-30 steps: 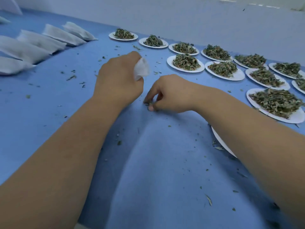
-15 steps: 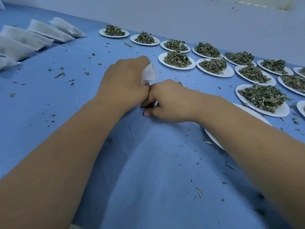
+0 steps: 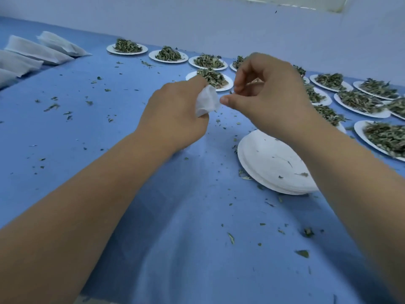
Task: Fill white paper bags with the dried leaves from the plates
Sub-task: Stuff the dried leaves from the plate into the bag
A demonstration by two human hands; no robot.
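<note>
- White paper bag clamped in left hand fingers, mouth opening rightward.
- Right hand just right, nearer, fingers pinched together; pinched leaf unseen.

— Where was the camera?
— On the person's head, facing forward and down, close above both forearms.
— What did it catch?
— The left hand and right hand mid-frame, plates beyond them, a wall farthest.

Paper bag mostly hidden w/in left hand; right hand blocks plates behind & can't tell if pinching anything.
</note>
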